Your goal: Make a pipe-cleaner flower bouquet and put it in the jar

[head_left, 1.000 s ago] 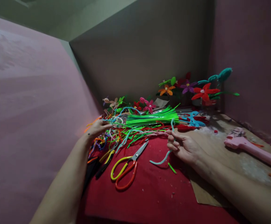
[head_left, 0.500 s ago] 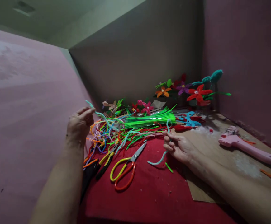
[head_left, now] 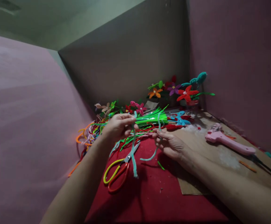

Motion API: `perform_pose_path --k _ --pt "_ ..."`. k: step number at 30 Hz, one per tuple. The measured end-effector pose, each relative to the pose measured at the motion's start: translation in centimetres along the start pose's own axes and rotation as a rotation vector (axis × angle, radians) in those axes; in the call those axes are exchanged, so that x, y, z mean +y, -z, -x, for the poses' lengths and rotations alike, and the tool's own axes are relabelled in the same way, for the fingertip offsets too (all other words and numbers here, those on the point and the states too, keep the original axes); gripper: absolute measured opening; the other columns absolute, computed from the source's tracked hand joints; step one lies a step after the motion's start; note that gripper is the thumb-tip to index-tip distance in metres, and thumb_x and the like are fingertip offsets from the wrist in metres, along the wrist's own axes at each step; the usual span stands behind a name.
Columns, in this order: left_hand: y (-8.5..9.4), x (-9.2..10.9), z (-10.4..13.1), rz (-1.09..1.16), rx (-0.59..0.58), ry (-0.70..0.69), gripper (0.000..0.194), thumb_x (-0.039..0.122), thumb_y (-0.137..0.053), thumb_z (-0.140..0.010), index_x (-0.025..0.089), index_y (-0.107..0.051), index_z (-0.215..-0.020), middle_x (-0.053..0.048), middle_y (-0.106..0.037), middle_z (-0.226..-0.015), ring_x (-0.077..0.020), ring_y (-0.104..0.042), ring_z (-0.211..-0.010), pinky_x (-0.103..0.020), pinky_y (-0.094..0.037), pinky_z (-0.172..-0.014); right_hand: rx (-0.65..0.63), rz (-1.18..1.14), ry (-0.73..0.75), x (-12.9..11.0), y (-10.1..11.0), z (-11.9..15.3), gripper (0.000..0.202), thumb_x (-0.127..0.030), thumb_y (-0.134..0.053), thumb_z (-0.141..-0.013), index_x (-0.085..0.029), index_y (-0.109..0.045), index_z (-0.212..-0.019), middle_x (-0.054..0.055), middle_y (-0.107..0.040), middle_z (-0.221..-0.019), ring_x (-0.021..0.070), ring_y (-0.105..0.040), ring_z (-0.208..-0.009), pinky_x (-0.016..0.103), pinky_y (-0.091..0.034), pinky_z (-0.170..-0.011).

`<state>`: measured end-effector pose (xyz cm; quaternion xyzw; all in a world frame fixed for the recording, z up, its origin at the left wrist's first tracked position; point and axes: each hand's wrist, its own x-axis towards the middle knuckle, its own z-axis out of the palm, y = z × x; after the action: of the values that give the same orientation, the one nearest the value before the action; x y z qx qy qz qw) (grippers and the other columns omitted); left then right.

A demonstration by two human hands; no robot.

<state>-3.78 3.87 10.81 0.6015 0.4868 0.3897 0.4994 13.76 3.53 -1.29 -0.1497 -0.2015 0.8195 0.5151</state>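
Observation:
Pinched in my left hand [head_left: 121,125] is a pale turquoise pipe cleaner [head_left: 134,155], dangling in front of the scissors. My right hand [head_left: 168,143] is closed on another pale turquoise pipe cleaner [head_left: 148,159]; one end sticks up above the fingers and the other curves off to the left below. Scissors [head_left: 125,164] with one yellow and one red-orange handle lie open on the red cloth under my left hand. Behind both hands rests a bundle of bright green pipe cleaners [head_left: 153,117] in clear wrapping.
Loose coloured pipe cleaners [head_left: 91,132] are heaped at the left. Pipe-cleaner flowers [head_left: 184,93] stand at the back. A pink glue gun [head_left: 230,143] lies on a brown board [head_left: 196,183] at the right, its cord trailing. A short green piece [head_left: 161,165] lies on the red cloth [head_left: 159,205].
My left hand has come from the far left toward the middle, bringing its pipe cleaner away from the heap. My right hand keeps its hold, and the view has shifted slightly right.

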Motion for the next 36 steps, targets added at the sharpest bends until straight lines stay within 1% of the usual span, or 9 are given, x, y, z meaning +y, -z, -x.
perform_pose_path --k 5,9,14,20,24,26,29,32,36 --pt "-4.9 -2.9 -1.1 0.084 -0.105 0.051 0.024 0.027 -0.072 -0.059 0.013 -0.054 -0.069 0.005 -0.052 -0.045 -0.0037 -0.042 -0.033 -0.016 -0.030 -0.035 -0.179 0.124 -0.045 0.6 -0.3 0.3 0.011 -0.014 -0.067 -0.067 -0.014 -0.062 -0.077 0.002 -0.063 -0.073 0.0074 -0.052 -0.058 0.017 -0.038 -0.050" --pt "-5.3 -3.6 -1.7 0.042 -0.001 0.069 0.025 0.024 -0.074 -0.054 0.013 -0.057 -0.069 0.006 -0.051 -0.046 -0.0037 -0.042 -0.036 -0.016 -0.030 -0.038 -0.117 0.188 0.017 0.7 -0.6 0.1 0.009 -0.018 -0.066 -0.067 -0.015 -0.058 -0.069 -0.003 -0.053 -0.055 0.0064 -0.041 -0.046 0.018 -0.029 -0.042" --pt "-4.8 -4.5 -1.7 -0.003 0.086 0.020 0.023 0.025 -0.074 -0.054 0.012 -0.059 -0.067 0.002 -0.056 -0.058 -0.0063 -0.049 -0.048 -0.019 -0.038 -0.048 -0.012 0.194 0.157 0.5 -0.7 0.0 0.011 -0.020 -0.066 -0.067 -0.018 -0.056 -0.064 -0.002 -0.053 -0.056 0.0079 -0.042 -0.050 0.018 -0.027 -0.041" --pt "-6.8 -5.5 -2.0 0.018 -0.007 -0.106 0.020 0.024 -0.071 -0.056 0.013 -0.056 -0.062 0.001 -0.053 -0.062 -0.0089 -0.049 -0.055 -0.022 -0.041 -0.056 -0.068 0.276 0.181 1.2 -0.7 -0.1 0.014 -0.008 -0.065 -0.063 -0.020 -0.060 -0.069 -0.002 -0.055 -0.062 0.0084 -0.044 -0.052 0.020 -0.032 -0.046" --pt "-8.6 -6.6 -1.6 0.022 0.072 -0.153 0.039 0.028 -0.067 -0.065 0.016 -0.054 -0.099 -0.003 -0.059 -0.084 -0.0119 -0.054 -0.071 -0.023 -0.043 -0.063 -0.001 0.123 0.256 0.4 -0.9 -0.6 0.015 -0.016 -0.064 -0.069 -0.021 -0.053 -0.061 -0.002 -0.055 -0.058 0.0121 -0.049 -0.055 0.023 -0.036 -0.046" --pt "-9.0 -7.5 -1.0 0.002 0.003 -0.080 0.039 0.029 -0.064 -0.068 0.018 -0.051 -0.103 -0.002 -0.059 -0.080 -0.0090 -0.051 -0.058 -0.021 -0.040 -0.054 0.097 0.025 0.238 -0.3 -0.9 -0.8 0.014 -0.019 -0.065 -0.070 -0.020 -0.053 -0.064 -0.002 -0.054 -0.057 0.0121 -0.050 -0.053 0.023 -0.037 -0.044" --pt "-8.7 -8.7 0.3 -0.159 -0.103 0.045 0.018 0.033 -0.049 -0.079 0.017 -0.055 -0.086 0.003 -0.050 -0.058 -0.0077 -0.038 -0.042 -0.022 -0.030 -0.043 0.120 -0.068 0.197 -0.7 -0.4 -1.0 0.013 -0.023 -0.063 -0.076 -0.019 -0.052 -0.069 -0.003 -0.052 -0.054 0.0092 -0.047 -0.048 0.021 -0.037 -0.042" --pt "-8.1 -9.6 2.1 -0.437 -0.016 -0.093 0.023 0.033 -0.043 -0.082 0.019 -0.050 -0.066 0.003 -0.044 -0.054 -0.0105 -0.039 -0.049 -0.024 -0.030 -0.050 0.015 -0.047 0.097 -0.5 0.0 -0.8 0.015 -0.028 -0.060 -0.080 -0.018 -0.051 -0.072 -0.008 -0.037 -0.045 0.0051 -0.032 -0.037 0.018 -0.030 -0.036" --pt "-7.3 -10.0 4.4 -0.743 -0.072 -0.135 0.029 0.036 -0.043 -0.083 0.021 -0.042 -0.058 0.004 -0.035 -0.050 -0.0113 -0.031 -0.048 -0.027 -0.024 -0.051 0.020 0.012 0.015 -0.1 -0.3 -0.1 0.021 -0.032 -0.052 -0.085 -0.016 -0.052 -0.071 -0.011 -0.023 -0.038 0.0037 -0.013 -0.032 0.017 -0.017 -0.031"
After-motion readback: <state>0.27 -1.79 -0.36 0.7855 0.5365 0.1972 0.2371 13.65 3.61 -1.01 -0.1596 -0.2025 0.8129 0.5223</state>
